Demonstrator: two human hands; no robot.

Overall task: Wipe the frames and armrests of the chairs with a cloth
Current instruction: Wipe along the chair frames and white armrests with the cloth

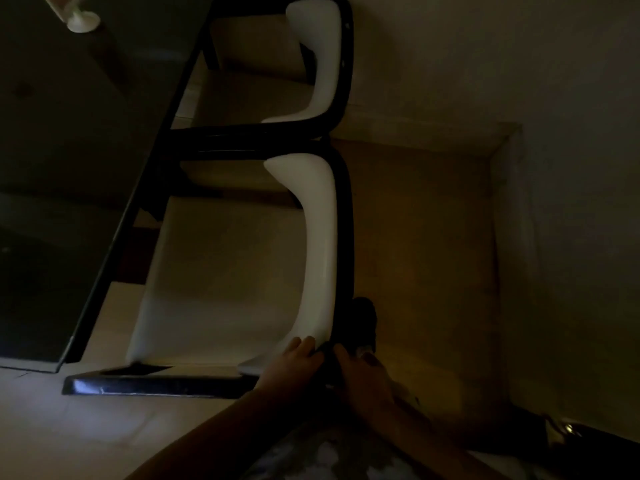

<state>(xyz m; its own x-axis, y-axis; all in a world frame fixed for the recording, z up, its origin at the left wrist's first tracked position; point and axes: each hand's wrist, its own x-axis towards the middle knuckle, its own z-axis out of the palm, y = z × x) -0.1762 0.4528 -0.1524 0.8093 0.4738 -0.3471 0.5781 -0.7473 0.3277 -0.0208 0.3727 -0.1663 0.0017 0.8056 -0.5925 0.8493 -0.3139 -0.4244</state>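
Head view: hands [325, 368] at chair frame [343, 237] edge.

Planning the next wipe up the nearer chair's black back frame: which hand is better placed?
Probably the right hand: it lies on the black frame beside a dark bundle, possibly the cloth. The left hand grips the white backrest edge.

A dark glass-topped table [62, 168] fills the left side, its edge running diagonally. On its far corner stands a small pale object with a round base [83, 20]. Beige floor tiles [415, 237] and a dim wall [571, 168] lie to the right.
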